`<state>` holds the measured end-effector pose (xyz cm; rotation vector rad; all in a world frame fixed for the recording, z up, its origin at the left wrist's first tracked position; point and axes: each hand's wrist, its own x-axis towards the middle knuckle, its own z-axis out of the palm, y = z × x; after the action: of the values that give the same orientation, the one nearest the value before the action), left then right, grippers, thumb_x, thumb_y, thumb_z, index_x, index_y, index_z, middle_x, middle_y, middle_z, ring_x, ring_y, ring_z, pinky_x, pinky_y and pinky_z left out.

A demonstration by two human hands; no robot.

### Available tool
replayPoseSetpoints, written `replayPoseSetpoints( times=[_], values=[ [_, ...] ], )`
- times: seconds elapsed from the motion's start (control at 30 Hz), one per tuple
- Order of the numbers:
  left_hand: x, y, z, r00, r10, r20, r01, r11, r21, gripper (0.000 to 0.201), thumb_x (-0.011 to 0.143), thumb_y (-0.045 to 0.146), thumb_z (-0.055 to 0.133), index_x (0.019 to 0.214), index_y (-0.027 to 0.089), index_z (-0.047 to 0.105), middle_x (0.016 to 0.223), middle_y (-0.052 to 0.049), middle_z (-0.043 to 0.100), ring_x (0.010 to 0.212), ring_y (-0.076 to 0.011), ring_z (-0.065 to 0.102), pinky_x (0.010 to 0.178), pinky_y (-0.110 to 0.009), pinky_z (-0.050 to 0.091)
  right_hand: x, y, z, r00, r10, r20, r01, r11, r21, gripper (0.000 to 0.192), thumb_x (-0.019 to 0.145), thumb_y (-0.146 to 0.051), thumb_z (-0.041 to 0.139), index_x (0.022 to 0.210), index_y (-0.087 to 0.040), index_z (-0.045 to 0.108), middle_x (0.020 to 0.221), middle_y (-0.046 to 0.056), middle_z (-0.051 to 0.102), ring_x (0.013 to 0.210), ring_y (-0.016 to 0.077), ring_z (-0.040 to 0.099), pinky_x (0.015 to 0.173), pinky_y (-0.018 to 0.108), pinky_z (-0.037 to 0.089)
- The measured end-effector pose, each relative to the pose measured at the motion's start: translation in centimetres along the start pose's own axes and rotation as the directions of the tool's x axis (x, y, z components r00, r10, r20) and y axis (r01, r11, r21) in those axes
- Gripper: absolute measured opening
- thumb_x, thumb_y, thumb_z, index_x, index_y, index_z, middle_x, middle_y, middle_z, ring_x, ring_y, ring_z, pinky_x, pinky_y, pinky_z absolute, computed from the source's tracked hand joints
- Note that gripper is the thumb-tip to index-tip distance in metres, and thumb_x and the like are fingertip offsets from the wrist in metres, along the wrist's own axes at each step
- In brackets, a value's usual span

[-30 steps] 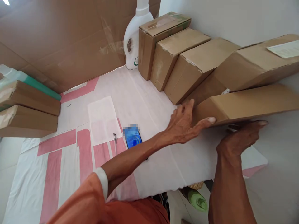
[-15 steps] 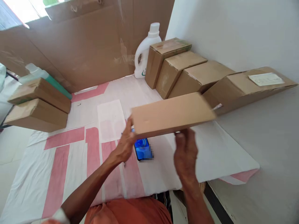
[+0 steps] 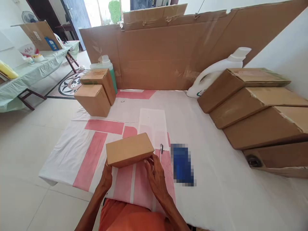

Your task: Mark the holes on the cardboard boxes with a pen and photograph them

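While both hands grip it, small cardboard box (image 3: 129,149) sits low over the pink-and-white sheet (image 3: 211,192), near its front edge. Left hand (image 3: 106,179) fingers curled under the box's near-left corner, right hand (image 3: 156,175) fingers wrapped on its near-right edge. Pen (image 3: 161,149) just beside the right hand, blurred blue phone (image 3: 182,164) near it. 2 stacked boxes (image 3: 95,93) far left, 4 leaning boxes (image 3: 255,109) along the right wall, white jug (image 3: 216,72) behind them.

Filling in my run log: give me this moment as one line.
left hand: holds cardboard box | right hand: holds same box | box: over pink-and-white cloth | pen, phone: right of box
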<state>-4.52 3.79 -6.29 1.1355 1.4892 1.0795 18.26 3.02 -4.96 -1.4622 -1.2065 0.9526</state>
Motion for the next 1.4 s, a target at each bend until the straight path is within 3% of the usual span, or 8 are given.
replayPoseSetpoints(
  times=[0.2, 0.4, 0.53, 0.77, 0.87, 1.0, 1.27, 1.4],
  values=[
    [0.6, 1.3, -0.3, 1.000, -0.011, 0.014, 0.009, 0.996, 0.089, 0.106, 0.078, 0.100, 0.037, 0.139, 0.018, 0.066, 0.142, -0.021, 0.065, 0.151, -0.0441, 0.042, 0.131, -0.063, 0.019, 0.3, -0.4, -1.1, 1.000, -0.028, 0.008, 0.029, 0.994, -0.104, 0.038, 0.105, -0.048, 0.052, 0.129, -0.022, 0.066, 0.122, 0.012, 0.073, 0.106, 0.0266, 0.070, 0.090, 0.041, 0.058],
    [0.7, 6.4, 2.3, 0.984, 0.107, 0.140, -0.113, 0.993, 0.030, 0.071, 0.106, 0.069, 0.031, 0.162, 0.028, 0.043, 0.169, -0.009, 0.042, 0.161, -0.0293, 0.030, 0.134, -0.048, 0.020, 0.1, -1.6, -3.9, 1.000, 0.020, -0.023, -0.024, 0.988, -0.150, 0.039, 0.104, -0.053, 0.054, 0.101, -0.019, 0.074, 0.095, 0.008, 0.073, 0.083, 0.0231, 0.066, 0.074, 0.035, 0.052],
    [0.4, 6.6, 4.3, 0.995, 0.084, 0.054, -0.078, 0.991, -0.105, 0.075, 0.105, 0.071, 0.032, 0.168, 0.030, 0.028, 0.178, -0.005, 0.024, 0.166, -0.0254, 0.016, 0.136, -0.044, 0.013, -0.6, -1.5, -4.3, 0.999, 0.037, -0.038, -0.042, 0.987, -0.155, 0.042, 0.105, -0.054, 0.051, 0.115, -0.018, 0.073, 0.106, 0.011, 0.074, 0.089, 0.0241, 0.068, 0.076, 0.036, 0.055],
    [-0.4, 6.5, 3.8, 0.989, -0.133, 0.071, 0.150, 0.908, -0.391, 0.084, 0.101, 0.078, 0.028, 0.169, 0.030, 0.024, 0.176, -0.007, 0.029, 0.163, -0.0298, 0.025, 0.131, -0.051, 0.030, -2.0, -0.6, -3.7, 0.995, -0.052, 0.090, 0.064, 0.990, -0.126, 0.079, 0.092, -0.046, 0.076, 0.160, -0.025, 0.041, 0.156, 0.014, 0.055, 0.141, 0.0309, 0.055, 0.110, 0.047, 0.052],
    [-1.1, 8.3, 2.8, 0.996, -0.075, 0.055, 0.088, 0.947, -0.309, 0.083, 0.099, 0.080, 0.034, 0.168, 0.035, 0.027, 0.180, 0.000, 0.013, 0.167, -0.0274, 0.008, 0.135, -0.047, 0.019, -1.5, -2.7, -4.7, 0.993, -0.104, 0.059, 0.111, 0.986, -0.122, 0.070, 0.098, -0.035, 0.069, 0.161, -0.029, 0.039, 0.148, 0.012, 0.061, 0.118, 0.0250, 0.068, 0.092, 0.040, 0.061],
    [-2.3, 11.8, 1.7, 0.983, 0.115, 0.144, -0.086, 0.978, -0.192, 0.088, 0.093, 0.087, 0.035, 0.166, 0.037, 0.032, 0.180, 0.006, 0.009, 0.167, -0.0312, -0.005, 0.136, -0.051, 0.013, 0.3, -7.4, -6.6, 0.966, -0.260, 0.016, 0.259, 0.953, -0.158, 0.042, 0.103, -0.034, 0.062, 0.146, -0.029, 0.061, 0.117, 0.009, 0.069, 0.088, 0.0198, 0.066, 0.077, 0.035, 0.060],
    [-0.9, 15.0, 1.6, 0.965, -0.179, 0.190, 0.223, 0.943, -0.246, 0.081, 0.100, 0.076, 0.030, 0.169, 0.034, 0.023, 0.174, -0.004, 0.033, 0.154, -0.0361, 0.043, 0.116, -0.051, 0.051, 3.5, -10.6, -7.3, 0.977, -0.215, 0.001, 0.210, 0.955, -0.209, 0.051, 0.103, -0.062, 0.051, 0.133, -0.026, 0.072, 0.099, 0.009, 0.063, 0.088, 0.0252, 0.065, 0.075, 0.040, 0.058],
    [0.5, 13.0, 2.4, 0.981, -0.028, 0.191, 0.078, 0.962, -0.262, 0.088, 0.098, 0.078, 0.037, 0.170, 0.034, 0.015, 0.173, -0.008, 0.034, 0.153, -0.0357, 0.045, 0.119, -0.051, 0.047, 4.4, -8.3, -7.0, 0.984, -0.136, 0.112, 0.142, 0.989, -0.048, 0.062, 0.099, -0.068, 0.055, 0.148, -0.030, 0.061, 0.128, 0.011, 0.064, 0.118, 0.0291, 0.064, 0.097, 0.044, 0.057]
  ],
)
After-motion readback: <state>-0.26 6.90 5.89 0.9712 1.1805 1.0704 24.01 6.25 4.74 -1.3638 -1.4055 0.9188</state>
